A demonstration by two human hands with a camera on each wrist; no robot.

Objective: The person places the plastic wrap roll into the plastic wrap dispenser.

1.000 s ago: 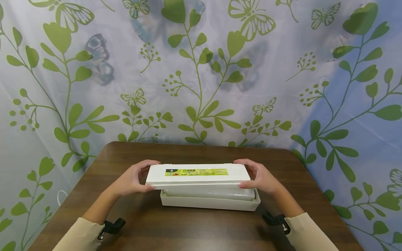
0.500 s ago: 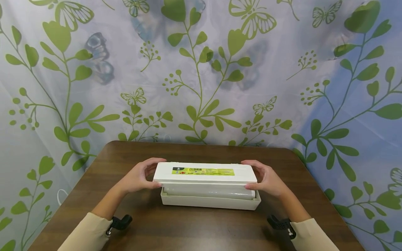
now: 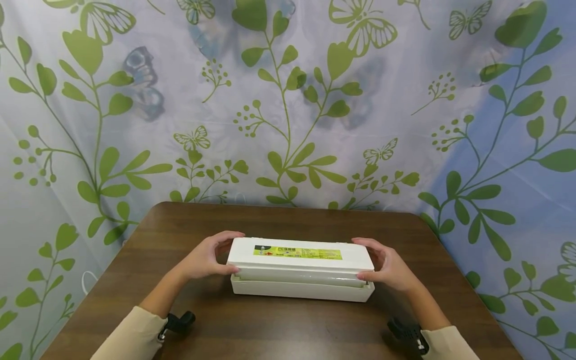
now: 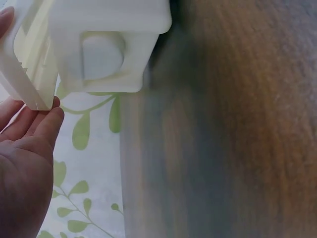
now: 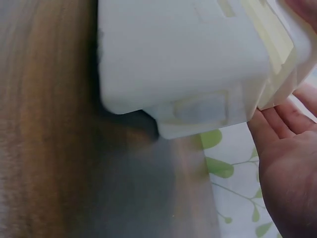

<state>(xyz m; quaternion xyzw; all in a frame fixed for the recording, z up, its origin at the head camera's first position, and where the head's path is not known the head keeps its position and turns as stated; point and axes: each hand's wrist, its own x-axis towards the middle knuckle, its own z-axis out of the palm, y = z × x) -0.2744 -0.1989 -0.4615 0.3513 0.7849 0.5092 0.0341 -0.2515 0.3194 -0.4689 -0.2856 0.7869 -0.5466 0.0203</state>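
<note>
A white lid (image 3: 301, 259) with a yellow-green label (image 3: 297, 252) is held level by its two ends, just over a white cling film box (image 3: 300, 290). Between lid and box a strip of the pale film roll (image 3: 301, 276) shows. My left hand (image 3: 210, 256) grips the lid's left end, thumb at the front edge and fingers at the back. At the right end my right hand (image 3: 390, 264) holds it the same way. In both wrist views a gap separates the lid (image 4: 25, 74) from the box (image 5: 183, 54) along the side seen there.
The box stands on a brown wooden table (image 3: 288, 330). Behind the table's far edge hangs a pale curtain (image 3: 288, 140) with green leaves and butterflies. A black strap (image 3: 180, 322) sits at each wrist.
Both hands have carried the lid to the right and lowered it toward the box. It now lines up more closely over the box, which has stayed in place.
</note>
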